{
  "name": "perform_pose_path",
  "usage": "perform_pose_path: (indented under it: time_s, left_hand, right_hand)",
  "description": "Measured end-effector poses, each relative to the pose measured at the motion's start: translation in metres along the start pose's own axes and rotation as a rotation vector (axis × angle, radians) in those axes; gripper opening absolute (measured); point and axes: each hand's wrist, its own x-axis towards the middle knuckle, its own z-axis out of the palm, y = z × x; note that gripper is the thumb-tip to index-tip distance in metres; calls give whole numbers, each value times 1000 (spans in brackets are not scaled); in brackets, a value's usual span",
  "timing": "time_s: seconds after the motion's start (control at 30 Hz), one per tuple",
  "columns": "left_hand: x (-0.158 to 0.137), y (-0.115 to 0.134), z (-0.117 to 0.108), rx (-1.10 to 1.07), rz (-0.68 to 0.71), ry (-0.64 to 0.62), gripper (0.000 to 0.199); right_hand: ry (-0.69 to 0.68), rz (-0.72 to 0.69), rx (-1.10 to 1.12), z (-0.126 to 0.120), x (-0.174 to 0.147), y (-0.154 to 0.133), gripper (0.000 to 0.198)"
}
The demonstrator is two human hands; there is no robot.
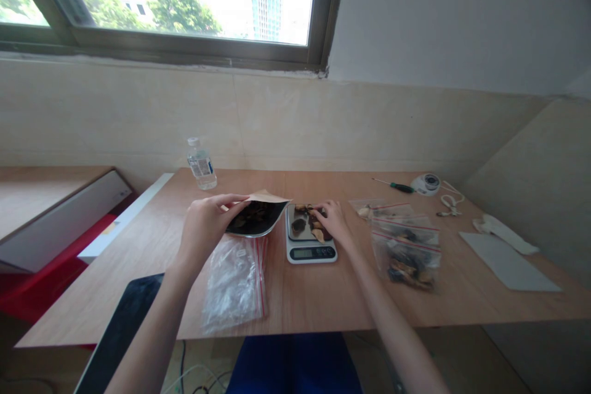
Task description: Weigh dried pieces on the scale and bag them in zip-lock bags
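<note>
Your pouch (271, 196) looks like matt tan paper outside, with a dark, faintly glossy lining (276, 213). Your scale (295, 246) has a smooth white plastic body, and its plate (308, 234) shines like bare metal. The brown pieces (318, 235) on it look matt and rough. Your clear bags (233, 286) are thin, glossy, crinkled plastic; the bottle (202, 167) is smooth, see-through plastic. Your table (318, 301) shows a smooth wood grain, and the blue cloth (295, 366) over your legs looks matt.

Your light-brown wooden table (323, 298) holds a clear plastic bottle (202, 166), boxy white digital scale (312, 253) and transparent red-striped plastic bags (233, 286).
</note>
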Motion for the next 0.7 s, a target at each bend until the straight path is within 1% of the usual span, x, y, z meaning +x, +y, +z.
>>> perform_pose_path:
  time_s: [0.17, 0.23, 0.27, 0.33, 0.4, 0.43, 0.47, 0.53, 0.57, 0.6, 0.63, 0.67, 0.7]
  left_hand:
    - [0, -1, 1, 4, -7, -1, 37]
    - [0, -1, 1, 7, -7, -5, 36]
    - [0, -1, 1, 6, -3, -8, 36]
    - [-1, -1, 2, 4, 11, -17, 36]
    - [-1, -1, 4, 6, 24, -21, 37]
    - [-2, 0, 5, 9, 27, -21, 37]
    - [-2, 0, 6, 10, 27, -24, 38]
    - [-3, 1, 8, 7, 27, -33, 37]
    - [-3, 1, 9, 3, 29, -36, 36]
    - [-4, 1, 10, -2, 33, -38, 36]
    - [-5, 1, 10, -5, 37, -37, 35]
    - [-6, 2, 11, -6, 41, -38, 34]
    - [-8, 2, 11, -4, 41, -39, 34]
  right_hand:
    - [-37, 11, 12, -2, 4, -3, 11]
    - [0, 5, 51, -5, 5, -8, 11]
    - [39, -1, 87, -9, 5, -13, 12]
    - [147, -18, 201, -19, 0, -30, 15]
    - [244, -51, 351, -34, -10, -58, 18]
    - [271, -77, 420, -43, -16, -75, 19]
    - [268, -123, 478, -51, -23, -92, 19]
    - [166, -295, 531, -64, -34, -126, 20]
    - [73, -390, 520, -67, -38, -142, 23]
    - [-25, -452, 478, -67, -40, -154, 26]
    - [-116, -482, 404, -64, -40, -165, 29]
    - [-202, -477, 312, -59, -38, -172, 31]
    - [-279, -442, 216, -52, -35, -178, 32]
